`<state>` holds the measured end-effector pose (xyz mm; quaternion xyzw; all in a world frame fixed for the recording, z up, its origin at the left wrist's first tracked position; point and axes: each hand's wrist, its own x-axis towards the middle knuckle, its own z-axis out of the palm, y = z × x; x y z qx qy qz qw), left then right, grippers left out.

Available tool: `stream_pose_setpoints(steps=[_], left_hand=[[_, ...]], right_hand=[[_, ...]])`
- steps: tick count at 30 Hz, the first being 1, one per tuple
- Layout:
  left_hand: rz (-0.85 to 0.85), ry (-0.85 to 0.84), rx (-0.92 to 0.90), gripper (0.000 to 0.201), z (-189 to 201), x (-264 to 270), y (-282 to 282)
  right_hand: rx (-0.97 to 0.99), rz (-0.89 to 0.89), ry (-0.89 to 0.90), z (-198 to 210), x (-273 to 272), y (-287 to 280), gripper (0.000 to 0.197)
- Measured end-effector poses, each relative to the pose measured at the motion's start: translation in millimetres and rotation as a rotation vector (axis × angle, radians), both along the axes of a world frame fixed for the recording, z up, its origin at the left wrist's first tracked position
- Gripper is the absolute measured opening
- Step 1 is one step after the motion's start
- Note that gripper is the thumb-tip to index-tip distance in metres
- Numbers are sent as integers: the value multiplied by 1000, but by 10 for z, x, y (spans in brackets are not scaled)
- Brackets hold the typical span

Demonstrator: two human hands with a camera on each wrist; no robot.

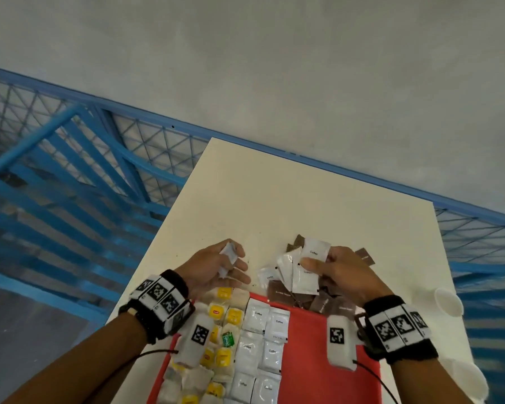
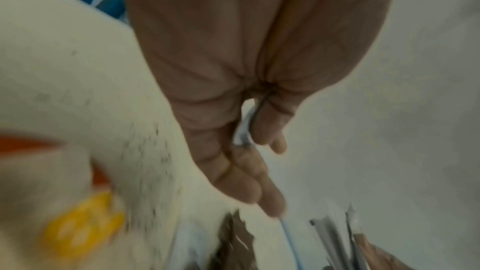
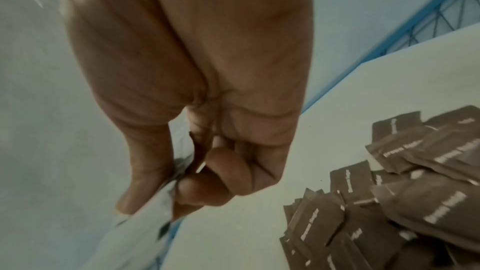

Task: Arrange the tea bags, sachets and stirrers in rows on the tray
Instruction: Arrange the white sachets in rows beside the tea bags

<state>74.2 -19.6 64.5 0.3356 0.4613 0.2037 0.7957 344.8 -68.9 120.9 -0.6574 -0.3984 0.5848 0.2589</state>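
**Sorting white sachets, mid-gather**

Our right hand (image 1: 343, 275) pinches a fan of white coffee sachets (image 1: 299, 268) between thumb and curled fingers, held above the loose pile of brown sachets (image 1: 322, 301) at the far edge of the red tray (image 1: 306, 354); our left hand (image 1: 220, 265) grasps a white sachet (image 1: 226, 256) with fingers half extended. On the tray, tea bags (image 1: 216, 339) fill the left rows; white sachets (image 1: 258, 342) stand beside them. We judge the white rows unfinished; next, lay the held sachets singly, edges aligned; no stirrers in sight.
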Motion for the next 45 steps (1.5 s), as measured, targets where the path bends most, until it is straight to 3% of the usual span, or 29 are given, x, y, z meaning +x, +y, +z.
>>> stream_pose_setpoints(steps=[4, 8, 10, 13, 16, 19, 22, 27, 29, 31, 35, 36, 41, 45], left_hand=[[103, -134, -242, 15, 33, 108, -510], [77, -421, -457, 61, 0, 229, -963], [55, -492, -482, 63, -25, 242, -1111], [76, -366, -401, 33, -33, 236, -1228], [166, -273, -365, 17, -105, 120, -1256], [243, -212, -317, 32, -181, -56, -1251], [237, -220, -308, 42, -219, -216, -1260], [247, -315, -272, 65, -299, -490, -1284], [275, -317, -253, 69, -323, -586, -1277], [297, -314, -250, 70, -331, -650, -1280], [319, -338, -274, 61, -259, -659, -1275], [315, -349, -283, 60, -232, -645, -1274], [235, -252, -185, 71, -157, -470, -1270], [108, 88, 117, 48, -28, -162, -1331]], right_hand=[[35, 32, 104, 98, -241, -496, 11], [35, 65, 107, -75, -648, -772, 31], [73, 117, -21, -283, -789, -833, 31], [217, 213, -314, -525, -927, -858, 35], [154, 316, -314, -554, -907, -731, 47], [57, 334, -343, -598, -794, -405, 32], [104, 225, -635, -803, -673, 3, 21], [-33, 389, -942, -1179, -725, 383, 73], [-35, 413, -992, -1274, -781, 433, 75], [-26, 359, -917, -1320, -800, 486, 63], [141, 335, -825, -1231, -741, 529, 8], [196, 308, -808, -1151, -719, 522, 4], [379, 65, -600, -597, -536, 100, 17], [298, -75, -342, -350, -374, -540, 8]])
